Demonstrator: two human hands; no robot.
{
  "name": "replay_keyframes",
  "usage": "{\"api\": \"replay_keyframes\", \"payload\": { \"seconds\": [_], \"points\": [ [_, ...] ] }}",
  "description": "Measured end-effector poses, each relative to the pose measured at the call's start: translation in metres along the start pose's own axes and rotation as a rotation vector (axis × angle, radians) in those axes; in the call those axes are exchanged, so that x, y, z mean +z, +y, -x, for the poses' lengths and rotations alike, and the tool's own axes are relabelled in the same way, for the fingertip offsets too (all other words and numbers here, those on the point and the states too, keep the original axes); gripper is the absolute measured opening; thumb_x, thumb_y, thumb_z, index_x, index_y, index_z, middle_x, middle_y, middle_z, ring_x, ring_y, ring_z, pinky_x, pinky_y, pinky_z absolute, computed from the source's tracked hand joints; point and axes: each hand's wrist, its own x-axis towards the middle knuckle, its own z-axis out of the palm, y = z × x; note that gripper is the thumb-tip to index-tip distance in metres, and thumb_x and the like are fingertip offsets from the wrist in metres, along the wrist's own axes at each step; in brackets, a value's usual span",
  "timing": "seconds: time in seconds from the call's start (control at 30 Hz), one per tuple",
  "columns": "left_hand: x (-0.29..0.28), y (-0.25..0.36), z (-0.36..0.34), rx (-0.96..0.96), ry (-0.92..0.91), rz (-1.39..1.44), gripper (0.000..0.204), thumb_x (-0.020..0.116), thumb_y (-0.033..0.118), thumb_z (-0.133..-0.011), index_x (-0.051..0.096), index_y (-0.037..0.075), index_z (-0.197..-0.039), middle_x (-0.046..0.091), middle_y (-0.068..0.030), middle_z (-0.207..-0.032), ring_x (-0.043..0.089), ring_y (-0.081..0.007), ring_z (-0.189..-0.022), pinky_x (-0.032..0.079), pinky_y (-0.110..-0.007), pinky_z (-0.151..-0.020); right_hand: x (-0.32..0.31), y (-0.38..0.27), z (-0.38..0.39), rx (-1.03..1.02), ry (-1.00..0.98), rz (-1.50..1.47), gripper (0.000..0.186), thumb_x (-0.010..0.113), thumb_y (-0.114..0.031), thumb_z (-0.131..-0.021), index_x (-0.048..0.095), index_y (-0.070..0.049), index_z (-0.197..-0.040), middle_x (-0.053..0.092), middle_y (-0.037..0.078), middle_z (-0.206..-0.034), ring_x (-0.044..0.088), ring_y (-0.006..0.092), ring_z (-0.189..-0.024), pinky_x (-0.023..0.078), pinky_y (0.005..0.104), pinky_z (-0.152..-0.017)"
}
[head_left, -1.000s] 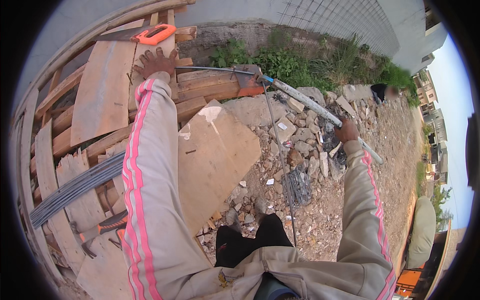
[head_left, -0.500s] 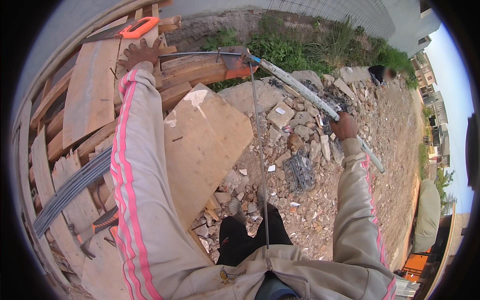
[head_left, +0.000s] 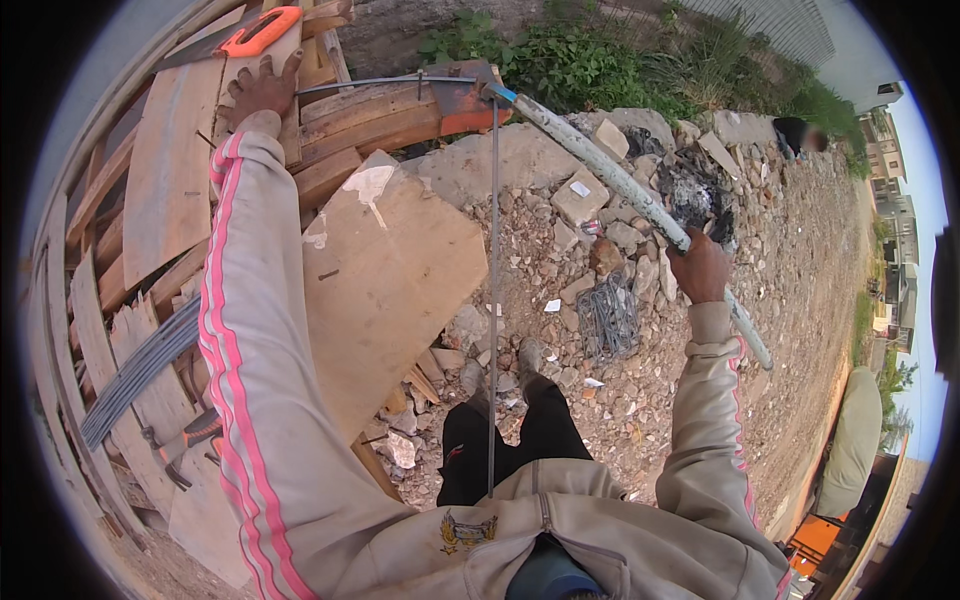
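Left hand (head_left: 262, 92) on board (head_left: 287, 137), right hand (head_left: 699, 265) gripping pipe (head_left: 610, 177); thin rod (head_left: 493, 290)

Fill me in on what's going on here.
The right hand grips a long pale pipe, while the left hand lies spread on the boards near an orange-handled saw. A thin metal rod runs from near the left hand to the pipe's blue end, where it appears to bend sharply.

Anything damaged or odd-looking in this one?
Yes. At left, one plank has a jagged, broken-looking end among straighter-edged boards. Beyond the right hand, a blackened patch in the pale rubble looks burnt.
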Motion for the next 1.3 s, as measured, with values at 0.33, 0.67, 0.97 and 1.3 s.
{"api": "replay_keyframes", "payload": {
  "seconds": [0.33,0.67,0.97,1.3],
  "points": [
    [-0.007,0.007,0.009,0.001,-0.039,-0.046,0.092,0.023,0.087,-0.09,0.03,0.031,-0.162,0.021,-0.0121,-0.169,0.017,-0.0372,-0.156,0.013,-0.068,-0.121,0.024,0.011,-0.015,-0.083,0.022,-0.119,0.032,0.077,-0.03,-0.077,0.074,-0.009,-0.101,0.073,0.02,-0.084,0.071,0.041,-0.081,0.057,0.0516,-0.075],
    [-0.008,0.009,0.009,-0.007,-0.008,-0.021,0.091,0.025,0.086,-0.091,0.031,0.03,-0.161,0.024,-0.0139,-0.168,0.021,-0.0384,-0.155,0.013,-0.069,-0.12,0.028,0.004,0.009,-0.06,0.029,-0.15,0.03,0.076,-0.03,-0.079,0.073,-0.01,-0.101,0.072,0.021,-0.083,0.07,0.0419,-0.081,0.056,0.0518,-0.073],
    [-0.008,0.007,0.011,-0.006,-0.033,-0.027,0.091,0.023,0.086,-0.091,0.032,0.03,-0.161,0.023,-0.0135,-0.168,0.02,-0.038,-0.155,0.012,-0.07,-0.12,0.008,0.005,-0.001,-0.033,0.025,-0.033,0.038,0.079,-0.031,-0.077,0.073,-0.011,-0.109,0.073,0.019,-0.083,0.071,0.0401,-0.082,0.056,0.0521,-0.074],
    [-0.016,0.005,0.015,0.055,0.005,-0.004,0.086,0.032,0.082,-0.093,0.04,0.025,-0.158,0.035,-0.0149,-0.162,0.03,-0.035,-0.151,0.021,-0.071,-0.117,-0.01,-0.004,0.028,-0.101,0.054,-0.391,0.041,0.083,-0.043,-0.081,0.076,-0.008,-0.102,0.072,0.017,-0.08,0.071,0.0374,-0.075,0.054,0.0468,-0.067]
  ]
}}
